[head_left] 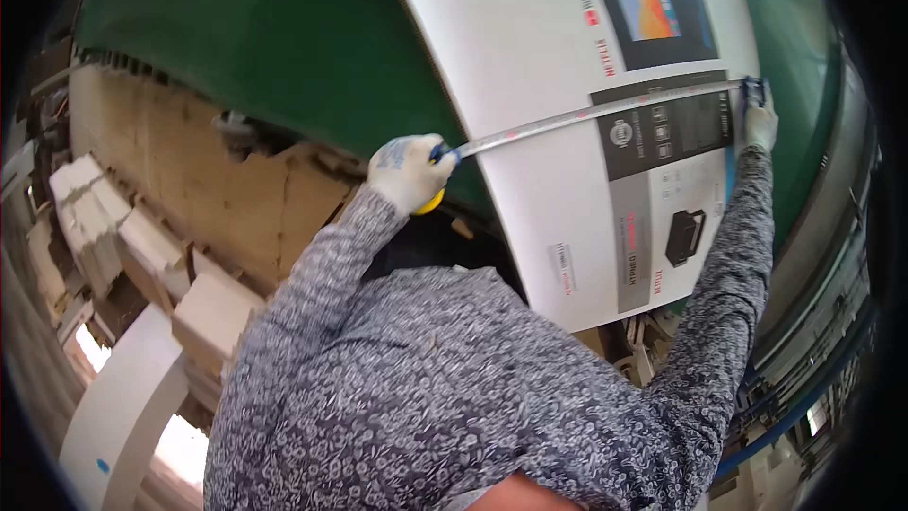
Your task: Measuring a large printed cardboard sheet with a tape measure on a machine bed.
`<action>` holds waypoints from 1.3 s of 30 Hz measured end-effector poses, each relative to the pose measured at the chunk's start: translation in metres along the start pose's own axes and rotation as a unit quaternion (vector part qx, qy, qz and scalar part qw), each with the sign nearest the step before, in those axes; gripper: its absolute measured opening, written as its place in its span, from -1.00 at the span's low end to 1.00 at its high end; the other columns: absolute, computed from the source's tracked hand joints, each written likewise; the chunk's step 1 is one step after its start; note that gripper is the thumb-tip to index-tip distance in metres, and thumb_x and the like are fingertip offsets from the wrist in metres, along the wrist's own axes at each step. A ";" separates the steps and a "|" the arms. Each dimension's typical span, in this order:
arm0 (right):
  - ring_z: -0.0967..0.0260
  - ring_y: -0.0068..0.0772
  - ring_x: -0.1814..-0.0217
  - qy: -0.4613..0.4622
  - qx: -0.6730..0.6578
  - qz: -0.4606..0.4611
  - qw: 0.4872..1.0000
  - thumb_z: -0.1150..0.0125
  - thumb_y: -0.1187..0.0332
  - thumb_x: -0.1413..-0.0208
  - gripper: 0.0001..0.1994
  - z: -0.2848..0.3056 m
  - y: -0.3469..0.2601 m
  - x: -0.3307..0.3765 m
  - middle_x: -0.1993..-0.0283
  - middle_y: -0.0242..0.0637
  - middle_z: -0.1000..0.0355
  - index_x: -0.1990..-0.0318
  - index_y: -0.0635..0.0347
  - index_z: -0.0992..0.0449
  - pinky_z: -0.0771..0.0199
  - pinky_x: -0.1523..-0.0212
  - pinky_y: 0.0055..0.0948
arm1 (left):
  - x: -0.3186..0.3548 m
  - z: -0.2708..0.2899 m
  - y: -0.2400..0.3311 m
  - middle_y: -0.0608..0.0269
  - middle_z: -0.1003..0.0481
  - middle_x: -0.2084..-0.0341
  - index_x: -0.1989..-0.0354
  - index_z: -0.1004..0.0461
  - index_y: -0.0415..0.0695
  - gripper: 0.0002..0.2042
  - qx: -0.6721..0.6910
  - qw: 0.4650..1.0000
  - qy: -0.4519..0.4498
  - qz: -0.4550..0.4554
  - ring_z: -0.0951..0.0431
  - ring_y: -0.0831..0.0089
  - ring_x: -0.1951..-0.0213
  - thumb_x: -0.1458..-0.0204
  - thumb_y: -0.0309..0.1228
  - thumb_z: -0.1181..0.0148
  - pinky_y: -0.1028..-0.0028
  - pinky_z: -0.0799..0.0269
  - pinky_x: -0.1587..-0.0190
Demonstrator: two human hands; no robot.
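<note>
On the green desk (265, 28) lies a big white printed cardboard sheet (511, 57), running from far centre down toward the near right, with a dark printed panel and product pictures on its right part. A tape measure blade (586, 115) is stretched across the sheet from left to right, slightly rising toward the right. Left hand (409, 170), in a white knit glove, is closed around the yellow tape measure case (430, 201) just off the sheet's left edge, over the green desk surface; only a bit of yellow shows under the glove. Right hand (759, 123), also gloved, sits at the sheet's right edge, fingers closed down on the tape's end, pinning it at the edge by a blue bit there. Can't tell exactly how the fingers pinch it, too small. Both arms in grey patterned sleeves, the person's body fills the near middle of the view. Left of the desk: stacks of brown cardboard (236, 189) and piles of pale cut blanks (113, 227), some tilted. A white curved strip (123, 407) at near left. Blue rail (804, 402) and machine parts at near right, blurred.
</note>
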State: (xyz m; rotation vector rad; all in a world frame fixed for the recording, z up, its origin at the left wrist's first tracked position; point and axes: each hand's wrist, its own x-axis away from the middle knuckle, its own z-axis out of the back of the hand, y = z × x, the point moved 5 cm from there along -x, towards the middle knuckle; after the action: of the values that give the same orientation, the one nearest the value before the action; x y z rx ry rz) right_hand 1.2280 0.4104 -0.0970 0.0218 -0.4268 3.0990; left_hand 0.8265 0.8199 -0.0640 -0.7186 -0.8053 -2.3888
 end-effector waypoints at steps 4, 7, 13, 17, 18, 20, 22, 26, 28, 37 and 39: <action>-0.31 -0.17 0.03 0.026 0.285 0.208 0.935 0.07 0.09 -0.04 -0.66 -0.036 -0.021 0.012 -0.08 -0.25 -0.21 -0.01 -0.23 -0.32 -0.35 0.05 -0.30 | -0.004 -0.004 -0.011 0.05 -0.40 0.64 0.64 -0.36 -0.14 -0.77 0.003 0.999 0.048 -0.018 -0.42 0.08 0.50 0.13 -0.24 -0.06 0.20 -0.29 0.45; -0.27 -0.12 -0.01 0.007 0.085 -0.091 0.992 0.07 -0.05 0.01 -0.58 -0.030 -0.018 0.020 -0.06 -0.14 -0.24 -0.05 -0.35 -0.27 -0.31 0.06 -0.25 | 0.003 -0.002 -0.012 0.04 -0.40 0.66 0.64 -0.37 -0.16 -0.77 0.013 0.999 0.051 -0.008 -0.43 0.08 0.50 0.14 -0.25 -0.07 0.20 -0.30 0.44; -0.34 -0.08 0.09 0.064 0.100 0.091 0.989 0.06 -0.12 0.03 -0.47 -0.039 0.065 -0.002 0.17 -0.03 -0.38 -0.06 -0.11 -0.28 -0.33 0.10 -0.22 | -0.002 -0.012 0.005 0.05 -0.41 0.63 0.60 -0.39 -0.15 -0.78 0.007 0.999 0.026 -0.025 -0.43 0.07 0.49 0.12 -0.25 -0.06 0.21 -0.30 0.44; -0.28 -0.21 0.00 0.021 -0.096 0.036 0.995 0.05 0.17 -0.09 -0.65 -0.015 -0.023 0.020 -0.01 -0.17 -0.32 0.05 0.17 -0.38 -0.25 0.04 -0.39 | -0.001 -0.006 -0.014 0.08 -0.41 0.63 0.61 -0.39 -0.14 -0.75 -0.012 0.998 0.060 -0.020 -0.43 0.10 0.49 0.13 -0.20 -0.04 0.23 -0.32 0.41; -0.29 -0.24 0.00 0.018 -0.073 0.011 0.997 0.04 0.20 -0.09 -0.65 -0.014 -0.009 0.009 -0.02 -0.19 -0.32 0.02 0.18 -0.37 -0.24 0.02 -0.43 | -0.007 -0.004 -0.013 0.08 -0.41 0.63 0.61 -0.39 -0.14 -0.75 -0.013 0.998 0.062 -0.014 -0.43 0.10 0.49 0.13 -0.20 -0.04 0.23 -0.32 0.41; -0.29 -0.27 0.01 -0.003 -0.161 -0.007 0.987 0.05 0.23 -0.10 -0.67 -0.033 0.007 -0.005 0.00 -0.20 -0.33 0.03 0.18 -0.38 -0.25 0.03 -0.45 | -0.012 -0.005 -0.015 0.08 -0.41 0.63 0.61 -0.39 -0.14 -0.75 -0.004 1.000 0.027 0.009 -0.43 0.11 0.49 0.13 -0.20 -0.04 0.24 -0.32 0.41; -0.31 -0.32 0.05 -0.026 -0.322 -0.054 0.945 0.05 0.30 -0.10 -0.71 -0.045 0.016 -0.005 0.05 -0.23 -0.37 0.04 0.17 -0.39 -0.27 0.04 -0.47 | -0.009 -0.006 -0.018 0.09 -0.41 0.64 0.61 -0.39 -0.14 -0.75 0.002 1.000 0.011 0.019 -0.43 0.12 0.49 0.13 -0.20 -0.04 0.24 -0.31 0.41; -0.34 -0.37 0.16 0.030 -0.346 0.120 0.930 0.08 0.41 -0.07 -0.74 0.003 0.017 -0.001 0.14 -0.25 -0.40 0.08 0.20 -0.41 -0.33 0.12 -0.45 | -0.013 -0.004 0.001 0.05 -0.39 0.64 0.58 -0.39 -0.17 -0.79 0.020 0.998 0.037 -0.048 -0.42 0.10 0.50 0.11 -0.26 -0.04 0.25 -0.30 0.43; -0.33 -0.31 0.08 0.066 0.152 0.314 0.935 0.10 0.48 -0.01 -0.73 -0.030 0.019 0.005 0.16 -0.16 -0.40 0.12 0.26 -0.40 -0.31 0.05 -0.43 | -0.008 -0.011 -0.014 0.06 -0.41 0.62 0.58 -0.38 -0.15 -0.81 0.034 0.997 0.041 -0.053 -0.42 0.07 0.48 0.10 -0.29 -0.05 0.21 -0.31 0.42; -0.31 -0.26 0.02 0.034 -0.323 -0.046 0.945 -0.15 0.18 0.09 -0.62 -0.025 0.019 0.018 0.07 -0.13 -0.37 0.04 -0.10 -0.41 -0.27 0.03 -0.43 | 0.001 0.001 -0.011 0.05 -0.38 0.64 0.59 -0.43 -0.19 -0.86 0.062 0.985 0.085 -0.137 -0.42 0.11 0.53 0.19 -0.38 -0.07 0.30 -0.31 0.48; -0.32 -0.27 0.04 0.047 -0.232 -0.066 0.969 -0.16 0.16 0.10 -0.59 -0.020 0.010 0.022 0.08 -0.16 -0.36 0.01 -0.13 -0.38 -0.28 0.04 -0.42 | 0.002 -0.001 -0.017 0.04 -0.39 0.62 0.55 -0.45 -0.19 -0.88 0.077 0.986 0.087 -0.122 -0.42 0.12 0.53 0.19 -0.40 -0.07 0.32 -0.32 0.48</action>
State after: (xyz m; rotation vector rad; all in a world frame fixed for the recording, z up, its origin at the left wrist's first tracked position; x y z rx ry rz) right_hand 1.2055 0.4066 -0.1186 -0.0963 -1.0816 2.7762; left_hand 0.8142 0.8303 -0.0704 -0.3592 -1.0404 -2.5258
